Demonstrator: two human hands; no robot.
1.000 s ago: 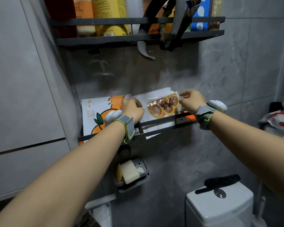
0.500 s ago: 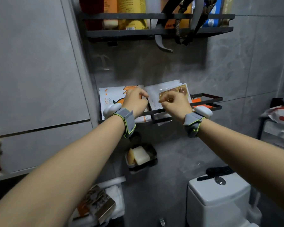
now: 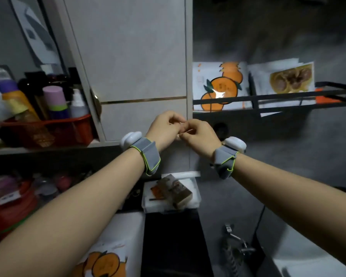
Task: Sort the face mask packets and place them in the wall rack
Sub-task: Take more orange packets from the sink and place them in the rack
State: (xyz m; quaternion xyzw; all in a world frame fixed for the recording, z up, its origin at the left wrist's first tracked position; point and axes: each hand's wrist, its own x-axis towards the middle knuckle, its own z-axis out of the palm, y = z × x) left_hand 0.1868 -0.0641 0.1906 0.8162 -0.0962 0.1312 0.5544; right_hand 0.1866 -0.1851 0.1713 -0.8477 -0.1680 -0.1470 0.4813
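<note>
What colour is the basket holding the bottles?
The basket is red; head view.

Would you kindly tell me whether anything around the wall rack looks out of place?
Mostly tidy: the wall rack holds orange-print packets left and brown-print packets right. One white packet corner pokes out beneath its bottom rail, as if slipped through. A loose orange-print packet lies low down, outside the rack.

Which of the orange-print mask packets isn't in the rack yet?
The white orange-print packet at the bottom edge of the view; the other orange-print packets stand in the black metal wall rack, left side.
</note>
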